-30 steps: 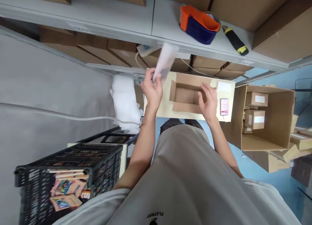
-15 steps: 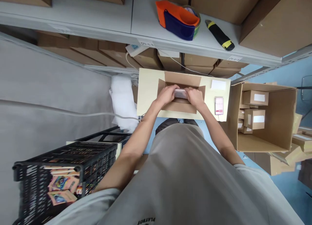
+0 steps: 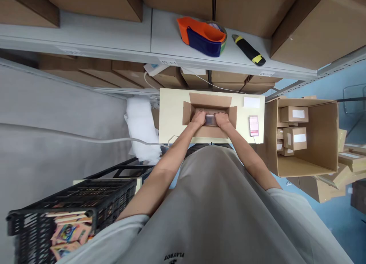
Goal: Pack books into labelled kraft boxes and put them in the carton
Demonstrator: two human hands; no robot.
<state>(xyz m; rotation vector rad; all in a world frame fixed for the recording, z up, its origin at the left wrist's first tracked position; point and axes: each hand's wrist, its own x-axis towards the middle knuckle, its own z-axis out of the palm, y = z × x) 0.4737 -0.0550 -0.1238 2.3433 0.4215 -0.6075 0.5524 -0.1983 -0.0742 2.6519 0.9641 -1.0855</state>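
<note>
An open cardboard box (image 3: 211,100) with its flaps spread stands on the pale yellow tabletop (image 3: 171,115). Down in its opening is a small greyish flat item (image 3: 211,120), shiny like plastic wrap; its exact kind is unclear. My left hand (image 3: 199,117) grips the item's left end with curled fingers. At the opposite end, my right hand (image 3: 222,119) is closed on it in the same way. The fingertips and the item's underside are partly hidden inside the box.
A phone (image 3: 253,125) and a white label stack (image 3: 251,102) lie right of the box. A tape dispenser (image 3: 203,36) and a utility knife (image 3: 248,50) rest on the shelf above. A large carton (image 3: 321,136) of small boxes stands right; a black crate (image 3: 111,199), lower left.
Both hands have gone lower into the box with the item, which now sits deeper between the flaps. The whole view has shifted slightly.
</note>
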